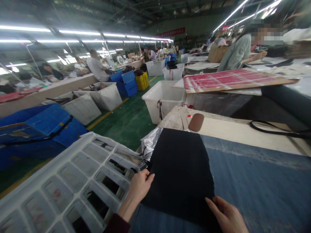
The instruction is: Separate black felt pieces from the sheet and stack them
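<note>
A piece of black fabric (179, 168) lies spread over the blue-grey work surface (257, 181) in front of me. My left hand (141, 184) pinches its left edge between thumb and fingers. At its lower right edge, my right hand (224, 212) grips the cloth, thumb along the border. Crumpled silver foil (150, 142) sits just beyond the left hand, by the corner of the table. A brown rounded piece (196, 122) rests past the far edge of the fabric.
To the left stands a white plastic divided tray (92, 176) with dark pieces in some compartments. Blue crates (46, 126) and a white bin (162, 97) are on the green floor. A red-topped board (225, 79) lies ahead, near a person in a grey-green top (236, 51). A black strap (277, 129) lies right.
</note>
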Tool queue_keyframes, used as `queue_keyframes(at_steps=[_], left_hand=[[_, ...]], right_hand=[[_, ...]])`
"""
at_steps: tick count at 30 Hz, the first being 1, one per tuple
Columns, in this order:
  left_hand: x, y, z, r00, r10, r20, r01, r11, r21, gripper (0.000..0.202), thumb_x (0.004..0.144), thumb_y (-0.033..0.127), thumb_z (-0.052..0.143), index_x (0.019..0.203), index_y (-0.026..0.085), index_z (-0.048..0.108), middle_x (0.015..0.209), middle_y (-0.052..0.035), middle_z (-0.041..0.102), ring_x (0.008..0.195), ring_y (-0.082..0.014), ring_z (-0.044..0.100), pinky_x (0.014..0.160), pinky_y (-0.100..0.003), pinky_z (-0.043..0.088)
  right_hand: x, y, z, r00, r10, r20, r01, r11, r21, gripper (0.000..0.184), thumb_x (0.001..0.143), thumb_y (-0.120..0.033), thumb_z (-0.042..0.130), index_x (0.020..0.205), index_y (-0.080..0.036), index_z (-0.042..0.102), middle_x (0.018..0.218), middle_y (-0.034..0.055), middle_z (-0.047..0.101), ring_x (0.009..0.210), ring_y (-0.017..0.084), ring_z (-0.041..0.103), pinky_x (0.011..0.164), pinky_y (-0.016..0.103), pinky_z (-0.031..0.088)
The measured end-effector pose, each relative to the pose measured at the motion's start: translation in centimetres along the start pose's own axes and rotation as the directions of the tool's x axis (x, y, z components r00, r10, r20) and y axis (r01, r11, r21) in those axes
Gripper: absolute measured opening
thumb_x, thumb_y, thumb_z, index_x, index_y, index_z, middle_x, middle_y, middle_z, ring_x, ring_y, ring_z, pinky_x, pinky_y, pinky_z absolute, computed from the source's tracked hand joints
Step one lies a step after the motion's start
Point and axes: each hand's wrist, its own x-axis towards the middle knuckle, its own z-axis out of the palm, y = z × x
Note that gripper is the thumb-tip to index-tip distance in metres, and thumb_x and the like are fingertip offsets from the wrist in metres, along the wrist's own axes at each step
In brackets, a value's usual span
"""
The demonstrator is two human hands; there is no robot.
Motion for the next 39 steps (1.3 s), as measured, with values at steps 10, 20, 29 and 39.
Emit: queue_keyframes(at_steps=[10, 20, 29, 39], left_hand=[[0.2, -0.2, 0.1, 0.997, 0.033, 0.066, -0.032, 0.999, -0.009, 0.027, 0.091, 0.037, 0.05, 0.072, 0.019, 0.058, 0.06, 0.0009, 0.061, 0.06, -0.0147, 0.058, 0.055, -0.022, 0.029], [0.6, -0.5, 0.2, 0.992, 0.026, 0.127, -0.033, 0.998, 0.05, 0.031, 0.092, 0.043, 0.046, 0.073, 0.021, 0.056, 0.06, 0.0015, 0.062, 0.063, -0.0166, 0.061, 0.057, -0.023, 0.032], [-0.1, 0.4, -0.7, 0.998, 0.059, -0.018, -0.052, 0.959, 0.278, 0.024, 0.092, 0.045, 0.047, 0.087, 0.024, 0.057, 0.075, -0.0004, 0.069, 0.07, -0.023, 0.067, 0.057, -0.028, 0.036], [-5.1, 3.7, 3.7, 0.72, 0.694, -0.003, -0.674, 0.7, 0.238, 0.021, 0.095, 0.025, 0.046, 0.109, 0.023, 0.061, 0.114, -0.0054, 0.062, 0.102, -0.023, 0.058, 0.085, -0.037, 0.045]], right_hand=[[0.0, 0.6, 0.3, 0.997, -0.043, -0.057, 0.041, 0.999, -0.027, 0.043, 0.081, -0.057, 0.049, 0.058, -0.022, 0.043, 0.052, -0.0048, 0.036, 0.05, 0.012, 0.037, 0.046, 0.025, 0.027], [-0.2, 0.3, 0.3, 0.996, -0.029, -0.088, 0.021, 0.996, -0.087, 0.036, 0.084, -0.047, 0.048, 0.06, -0.02, 0.044, 0.054, -0.0046, 0.038, 0.054, 0.012, 0.038, 0.051, 0.025, 0.025], [-0.4, -0.7, 0.1, 0.994, -0.009, -0.11, 0.0, 0.997, -0.08, 0.032, 0.083, -0.04, 0.05, 0.059, -0.02, 0.046, 0.052, -0.0039, 0.043, 0.051, 0.012, 0.041, 0.049, 0.025, 0.025], [-0.8, -1.5, -0.1, 0.992, -0.006, -0.123, -0.002, 0.998, -0.066, 0.028, 0.083, -0.036, 0.054, 0.062, -0.019, 0.053, 0.053, -0.003, 0.05, 0.051, 0.012, 0.047, 0.047, 0.023, 0.028]])
